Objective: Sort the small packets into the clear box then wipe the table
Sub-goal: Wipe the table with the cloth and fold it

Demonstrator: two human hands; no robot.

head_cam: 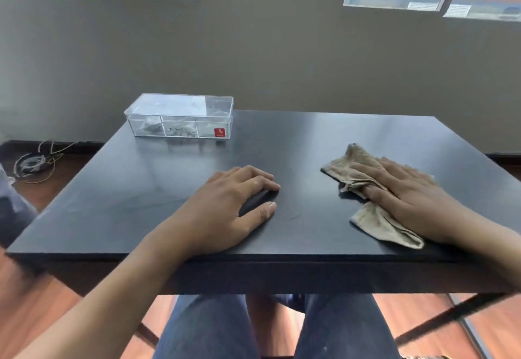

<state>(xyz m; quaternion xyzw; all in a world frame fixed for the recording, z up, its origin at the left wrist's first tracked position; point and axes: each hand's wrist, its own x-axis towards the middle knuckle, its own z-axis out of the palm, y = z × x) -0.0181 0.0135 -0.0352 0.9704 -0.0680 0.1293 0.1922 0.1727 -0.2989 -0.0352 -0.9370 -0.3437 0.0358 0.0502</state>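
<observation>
The clear box (180, 116) stands closed at the far left of the black table (296, 138), with small dark packets (180, 130) in its left and middle compartments and a red label on its front right. My left hand (225, 206) rests palm down near the table's middle, fingers loosely curved, holding nothing. My right hand (406, 197) lies flat on a crumpled beige cloth (369, 189) at the right of the table, pressing it against the surface.
A grey wall with windows stands behind the table. A coil of cable (33, 162) lies on the wooden floor at the left. My knees in blue jeans (276, 327) sit under the table's near edge.
</observation>
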